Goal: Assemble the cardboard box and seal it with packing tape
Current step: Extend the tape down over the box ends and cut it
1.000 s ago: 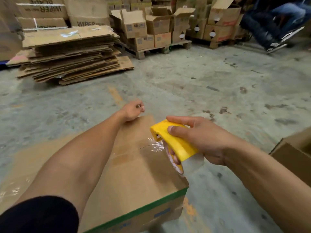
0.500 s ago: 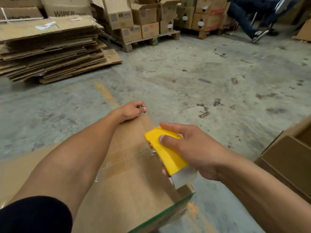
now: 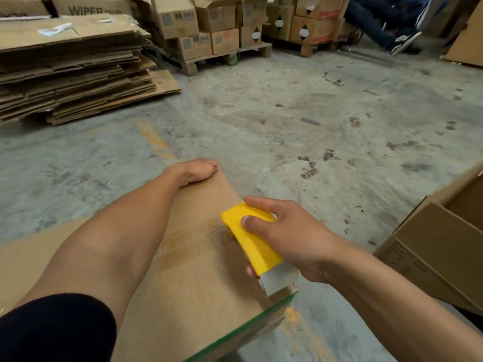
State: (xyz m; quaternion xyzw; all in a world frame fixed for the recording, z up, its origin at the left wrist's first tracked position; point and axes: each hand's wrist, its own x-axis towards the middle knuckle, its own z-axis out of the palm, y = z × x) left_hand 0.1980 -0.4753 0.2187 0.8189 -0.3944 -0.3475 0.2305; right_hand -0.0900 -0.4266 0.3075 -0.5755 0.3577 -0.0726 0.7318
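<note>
A brown cardboard box [image 3: 203,278] with a green-edged side lies in front of me, flaps closed, a seam running across its top. My right hand [image 3: 292,239] grips a yellow tape dispenser [image 3: 249,237] pressed on the box top at the seam's right end, near the right edge; clear tape shows along the seam. My left hand [image 3: 194,170] is curled over the box's far edge, holding it down, the forearm lying across the top.
A stack of flattened cardboard [image 3: 73,66] lies on the concrete floor at far left. Pallets of filled boxes [image 3: 209,35] stand at the back. An open box [image 3: 444,246] sits close on my right. A person's legs [image 3: 392,30] are at the far right.
My right hand has lowered the dispenser onto the box top and pulled it back toward the near right edge. My left hand stays on the far edge. The view has tilted down slightly.
</note>
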